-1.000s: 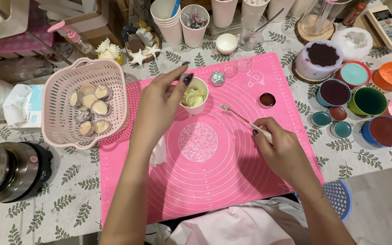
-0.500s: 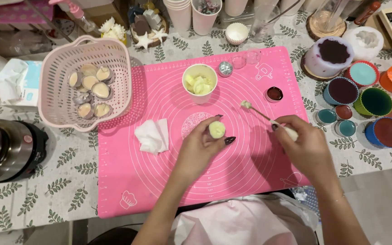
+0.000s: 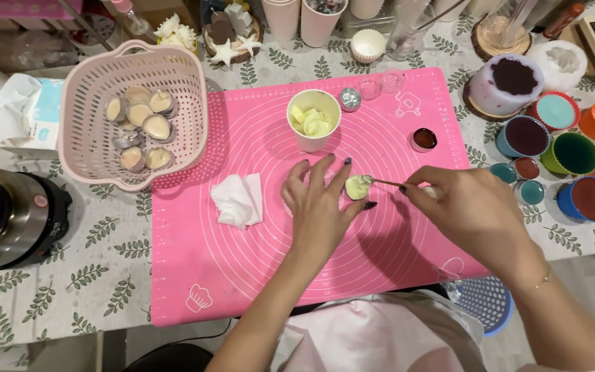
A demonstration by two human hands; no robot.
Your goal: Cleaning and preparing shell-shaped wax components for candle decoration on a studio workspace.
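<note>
Pale lump point(image 3: 357, 187) pinched in left hand point(image 3: 321, 207); right hand point(image 3: 473, 210) clamped on thin tool point(image 3: 385, 182), handle hidden.

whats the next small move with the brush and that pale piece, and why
Probably a short stroke of the brush across the pale piece. The left hand pins that piece on the pink mat between its fingertips, and the right hand holds the brush with its tip already at the piece's edge, so nothing else seems to need shifting first.
</note>
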